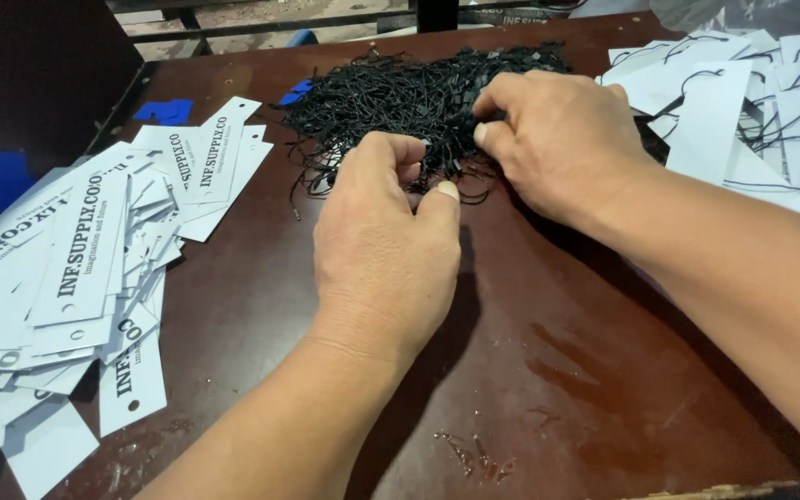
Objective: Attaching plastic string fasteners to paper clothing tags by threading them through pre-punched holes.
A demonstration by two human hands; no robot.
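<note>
A tangled heap of thin black strings (pixel 391 97) lies at the far middle of a dark brown table (pixel 548 370). My left hand (pixel 386 250) rests at the heap's near edge, thumb and fingers pinched on a few strands. My right hand (pixel 557 139) lies on the heap's right side, fingertips curled and pinching into the strings. A spread pile of white paper tags with black print and punched holes (pixel 85 268) covers the table's left side. At the right lies a pile of white tags with black strings attached (pixel 752 102).
Blue scraps (pixel 164 111) lie at the table's far left, and another blue piece (pixel 2 176) sits beyond the left edge. Dark metal bars (pixel 270 23) run behind the table. A wet smear marks the near middle of the tabletop (pixel 474 454).
</note>
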